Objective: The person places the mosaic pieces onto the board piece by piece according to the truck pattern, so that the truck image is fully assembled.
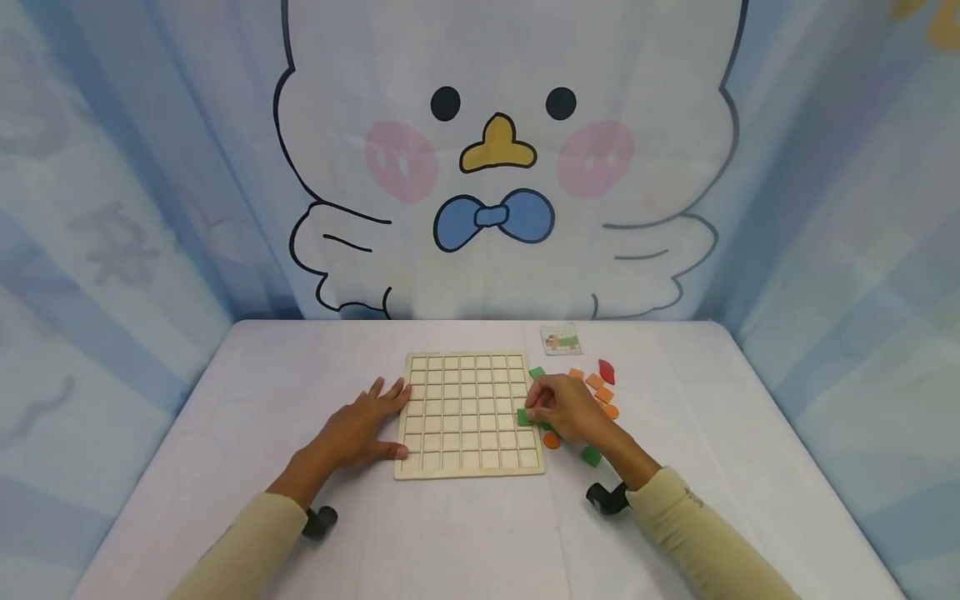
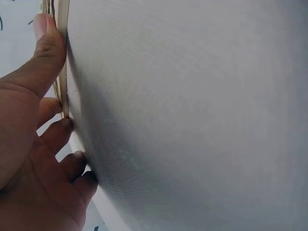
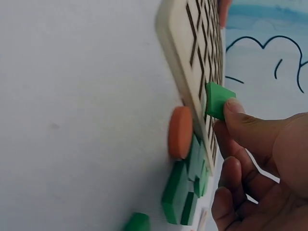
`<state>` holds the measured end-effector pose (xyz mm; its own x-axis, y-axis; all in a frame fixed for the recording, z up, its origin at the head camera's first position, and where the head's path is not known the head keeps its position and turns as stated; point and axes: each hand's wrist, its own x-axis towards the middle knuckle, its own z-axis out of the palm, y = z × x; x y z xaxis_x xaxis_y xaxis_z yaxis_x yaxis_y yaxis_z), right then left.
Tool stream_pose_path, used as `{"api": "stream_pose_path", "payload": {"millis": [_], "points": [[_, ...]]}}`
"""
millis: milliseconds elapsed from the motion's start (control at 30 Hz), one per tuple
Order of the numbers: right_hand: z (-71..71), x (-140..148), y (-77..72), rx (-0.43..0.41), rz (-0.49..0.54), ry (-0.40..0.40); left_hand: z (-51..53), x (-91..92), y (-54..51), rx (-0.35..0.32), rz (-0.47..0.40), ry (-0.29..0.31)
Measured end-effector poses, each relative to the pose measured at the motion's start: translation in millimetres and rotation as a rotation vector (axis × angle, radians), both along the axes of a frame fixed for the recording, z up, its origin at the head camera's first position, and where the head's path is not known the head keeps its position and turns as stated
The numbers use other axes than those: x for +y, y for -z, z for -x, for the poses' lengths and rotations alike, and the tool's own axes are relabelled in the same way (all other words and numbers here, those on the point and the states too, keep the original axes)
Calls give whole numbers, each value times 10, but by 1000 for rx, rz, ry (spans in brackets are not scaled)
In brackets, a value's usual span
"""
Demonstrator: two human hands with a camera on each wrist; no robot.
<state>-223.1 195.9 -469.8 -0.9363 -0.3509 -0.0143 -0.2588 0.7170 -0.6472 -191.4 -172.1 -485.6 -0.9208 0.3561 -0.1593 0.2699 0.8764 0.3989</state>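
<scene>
A pale wooden grid board [image 1: 468, 477] lies flat on the white table. My left hand [image 1: 363, 427] rests at its left edge with fingers spread; in the left wrist view the thumb [image 2: 48, 53] touches the board's side. Over the right edge, my right hand [image 1: 566, 407] pinches a green square tile [image 3: 217, 100] between thumb and fingers. That tile stands tilted against a grid cell in the right wrist view. Beside the board lie more green pieces [image 3: 175, 190] and an orange round piece [image 3: 180, 132]. My right hand partly hides these loose pieces in the head view.
Several orange pieces [image 1: 595, 381] and a red leaf-shaped piece [image 1: 607, 372] lie to the right of the board. A small picture card [image 1: 561, 339] sits near the table's back edge. Another green piece [image 1: 591, 456] lies near my right wrist. Printed curtains surround the table.
</scene>
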Motion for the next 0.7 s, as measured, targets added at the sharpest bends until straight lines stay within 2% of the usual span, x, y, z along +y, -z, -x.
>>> {"api": "stream_pose_path", "payload": {"millis": [367,700], "points": [[-72,-52,38,16,-36,24,12,1,7,-6,5,-8],[-48,-12,35,17,-26,21,10,5,15,-6,9,-12]]}}
